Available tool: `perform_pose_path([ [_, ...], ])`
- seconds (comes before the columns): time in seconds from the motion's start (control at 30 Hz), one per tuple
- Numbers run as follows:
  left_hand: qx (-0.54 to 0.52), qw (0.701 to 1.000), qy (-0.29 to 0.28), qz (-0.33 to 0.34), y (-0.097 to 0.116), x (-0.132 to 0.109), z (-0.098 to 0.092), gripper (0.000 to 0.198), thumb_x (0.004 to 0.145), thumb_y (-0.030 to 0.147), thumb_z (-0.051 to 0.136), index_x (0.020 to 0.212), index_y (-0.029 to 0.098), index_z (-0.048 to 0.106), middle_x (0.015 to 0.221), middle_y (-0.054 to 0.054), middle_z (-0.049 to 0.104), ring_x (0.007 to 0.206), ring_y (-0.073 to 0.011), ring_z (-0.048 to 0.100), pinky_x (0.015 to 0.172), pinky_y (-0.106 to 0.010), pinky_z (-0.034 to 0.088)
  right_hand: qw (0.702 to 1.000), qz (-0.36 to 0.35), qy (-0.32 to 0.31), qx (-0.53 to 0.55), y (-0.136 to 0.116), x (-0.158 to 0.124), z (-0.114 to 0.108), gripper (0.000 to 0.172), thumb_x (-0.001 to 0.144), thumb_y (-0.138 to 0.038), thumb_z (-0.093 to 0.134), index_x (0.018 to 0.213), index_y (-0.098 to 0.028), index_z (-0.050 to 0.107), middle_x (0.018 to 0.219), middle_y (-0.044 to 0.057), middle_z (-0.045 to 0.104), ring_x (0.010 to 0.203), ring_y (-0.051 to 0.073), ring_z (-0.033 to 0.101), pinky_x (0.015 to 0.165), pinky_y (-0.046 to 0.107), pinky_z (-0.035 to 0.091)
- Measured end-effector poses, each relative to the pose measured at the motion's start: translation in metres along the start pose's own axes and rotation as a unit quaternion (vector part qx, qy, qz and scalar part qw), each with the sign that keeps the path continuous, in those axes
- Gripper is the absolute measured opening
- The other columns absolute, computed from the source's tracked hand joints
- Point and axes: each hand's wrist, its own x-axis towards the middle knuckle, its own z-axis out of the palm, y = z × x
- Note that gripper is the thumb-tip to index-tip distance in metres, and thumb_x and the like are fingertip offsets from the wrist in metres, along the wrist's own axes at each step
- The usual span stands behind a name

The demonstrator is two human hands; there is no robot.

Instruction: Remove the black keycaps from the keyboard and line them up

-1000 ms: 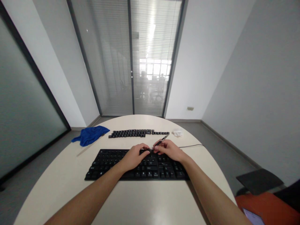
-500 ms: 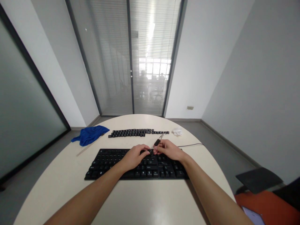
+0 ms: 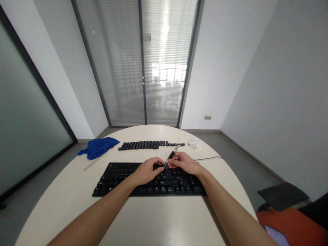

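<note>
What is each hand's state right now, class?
Left hand: bent over the keyboard; cannot tell whether it holds anything.
Right hand: closed, holding a slim tool.

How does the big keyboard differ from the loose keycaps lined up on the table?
The keyboard is one broad slab; the keycaps are small separate pieces set in rows. The keyboard lies nearer, the keycaps farther off. The left hand and right hand are over the keyboard; neither touches the keycaps. Both things are black, on the same pale table.
</note>
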Motion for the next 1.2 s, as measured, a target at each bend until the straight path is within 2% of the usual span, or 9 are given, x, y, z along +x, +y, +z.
perform_pose_path([
  [0.17,-0.033,0.999,-0.012,-0.012,0.009,0.001,-0.006,0.018,0.084,0.031,0.061,0.094,0.018,0.068,0.096,-0.004,0.072,0.093,-0.0197,0.064,0.092,-0.033,0.047,1.0,-0.003,0.003,-0.021,0.001,0.0,0.0,0.038,0.078,-0.049,0.069,0.088,-0.012,0.068,0.084,0.008,0.074,0.08,0.019,0.07,0.077,0.032,0.054],
  [0.3,-0.067,0.998,-0.014,-0.017,0.004,0.003,-0.006,0.016,0.082,0.026,0.063,0.094,0.017,0.067,0.096,-0.005,0.072,0.094,-0.0197,0.065,0.093,-0.034,0.047,1.0,0.008,0.02,-0.008,0.0,0.0,0.0,0.041,0.077,-0.05,0.07,0.09,-0.012,0.069,0.086,0.009,0.075,0.082,0.02,0.071,0.078,0.033,0.055],
  [0.53,-0.117,0.992,0.029,-0.046,-0.004,0.005,-0.002,0.017,0.083,0.024,0.063,0.097,0.017,0.062,0.1,-0.007,0.072,0.101,-0.0204,0.067,0.097,-0.035,0.046,0.999,0.023,0.039,-0.001,-0.004,0.0,0.0,0.042,0.075,-0.052,0.071,0.088,-0.011,0.07,0.087,0.011,0.075,0.085,0.022,0.071,0.082,0.036,0.055],
  [0.67,-0.118,0.991,0.043,-0.051,-0.005,0.005,-0.002,0.015,0.083,0.025,0.063,0.096,0.017,0.063,0.096,-0.006,0.073,0.096,-0.0206,0.069,0.093,-0.035,0.048,0.998,0.018,0.055,0.004,-0.001,0.001,0.0,0.039,0.075,-0.049,0.072,0.087,-0.012,0.069,0.084,0.009,0.075,0.083,0.021,0.072,0.081,0.035,0.056],
  [0.83,-0.124,0.989,0.054,-0.056,-0.004,0.004,-0.004,0.017,0.082,0.029,0.065,0.092,0.016,0.064,0.091,-0.006,0.074,0.091,-0.0207,0.069,0.088,-0.033,0.049,0.999,0.019,0.038,-0.006,-0.001,0.0,-0.001,0.039,0.077,-0.049,0.071,0.086,-0.011,0.069,0.085,0.01,0.075,0.082,0.021,0.072,0.079,0.034,0.056],
  [0.97,-0.151,0.984,0.042,-0.081,-0.007,0.005,-0.005,0.022,0.081,0.033,0.065,0.096,0.016,0.063,0.083,-0.004,0.073,0.083,-0.02,0.068,0.081,-0.032,0.049,0.999,0.025,0.041,0.0,-0.003,0.0,0.0,0.041,0.078,-0.051,0.07,0.087,-0.011,0.069,0.086,0.011,0.075,0.083,0.021,0.071,0.079,0.033,0.055],
  [1.2,-0.164,0.984,0.068,-0.017,-0.012,0.007,-0.003,0.017,0.082,0.029,0.062,0.095,0.017,0.063,0.094,-0.005,0.07,0.092,-0.0187,0.065,0.09,-0.032,0.048,0.997,0.001,0.074,0.031,-0.011,-0.006,0.003,0.039,0.071,-0.045,0.078,0.094,-0.017,0.066,0.083,0.005,0.074,0.083,0.019,0.071,0.076,0.03,0.055],
])
